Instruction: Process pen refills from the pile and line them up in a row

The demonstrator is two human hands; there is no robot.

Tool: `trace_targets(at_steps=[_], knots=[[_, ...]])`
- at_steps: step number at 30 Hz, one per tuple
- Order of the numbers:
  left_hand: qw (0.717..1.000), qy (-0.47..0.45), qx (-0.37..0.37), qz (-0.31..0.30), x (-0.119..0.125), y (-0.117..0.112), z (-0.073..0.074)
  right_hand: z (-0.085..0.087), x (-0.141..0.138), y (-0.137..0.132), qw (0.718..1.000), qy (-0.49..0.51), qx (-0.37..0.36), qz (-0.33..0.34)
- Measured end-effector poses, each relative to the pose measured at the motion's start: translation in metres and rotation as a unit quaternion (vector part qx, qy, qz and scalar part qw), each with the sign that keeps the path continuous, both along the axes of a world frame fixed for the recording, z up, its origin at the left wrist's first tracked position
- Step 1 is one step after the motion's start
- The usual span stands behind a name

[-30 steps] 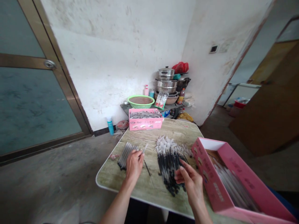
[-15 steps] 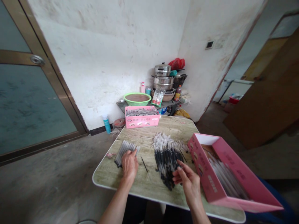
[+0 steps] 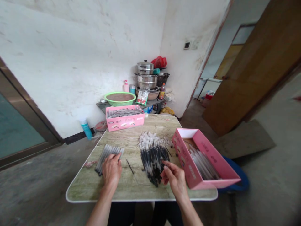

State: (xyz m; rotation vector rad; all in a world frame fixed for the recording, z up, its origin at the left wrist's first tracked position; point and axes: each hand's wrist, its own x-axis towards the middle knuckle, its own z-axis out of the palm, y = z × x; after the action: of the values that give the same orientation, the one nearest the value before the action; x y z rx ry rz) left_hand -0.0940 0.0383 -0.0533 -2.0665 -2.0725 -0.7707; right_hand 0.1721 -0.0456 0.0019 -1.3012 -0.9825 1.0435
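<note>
A plain room in a home, doubling as a spot for hand piecework. Stained whitewashed walls [image 3: 77, 62] meet a bare concrete floor [image 3: 35, 185]. In the far corner, stacked steel cooking pots [image 3: 146, 77], a green plastic basin [image 3: 120, 98] and a sauce bottle [image 3: 161, 91] crowd a low shelf [image 3: 103, 106]. A small table [image 3: 131, 191] in the near middle carries a heap of pen refills [image 3: 152, 153] and pink cartons [image 3: 124, 117]. A wooden door [image 3: 246, 78] stands at the right.

head view, looks forward and down, close over table [image 3: 150, 124], toward wall corner
</note>
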Motion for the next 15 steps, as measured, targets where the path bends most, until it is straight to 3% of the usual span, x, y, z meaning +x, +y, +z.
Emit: trace_targets(at_steps=[4,8,11,13,15], knots=[[1.0,0.001,0.006,0.003,-0.003,0.002,-0.001,0.027,0.023,-0.009,0.995,-0.092,0.031,-0.012],[0.999,-0.032,0.022,-0.018,0.003,-0.001,0.009,0.053,0.08,-0.004,0.961,-0.245,0.048,-0.121],[0.99,-0.121,0.048,-0.063,0.021,-0.01,0.021,0.059,0.132,0.011,0.871,-0.47,-0.019,-0.143],[0.974,-0.195,0.046,-0.104,0.039,-0.018,0.027,0.055,0.156,0.023,0.769,-0.625,-0.122,-0.065],[0.957,-0.248,0.032,-0.147,0.058,-0.027,0.031,0.045,0.169,0.033,0.728,-0.666,-0.16,-0.004]])
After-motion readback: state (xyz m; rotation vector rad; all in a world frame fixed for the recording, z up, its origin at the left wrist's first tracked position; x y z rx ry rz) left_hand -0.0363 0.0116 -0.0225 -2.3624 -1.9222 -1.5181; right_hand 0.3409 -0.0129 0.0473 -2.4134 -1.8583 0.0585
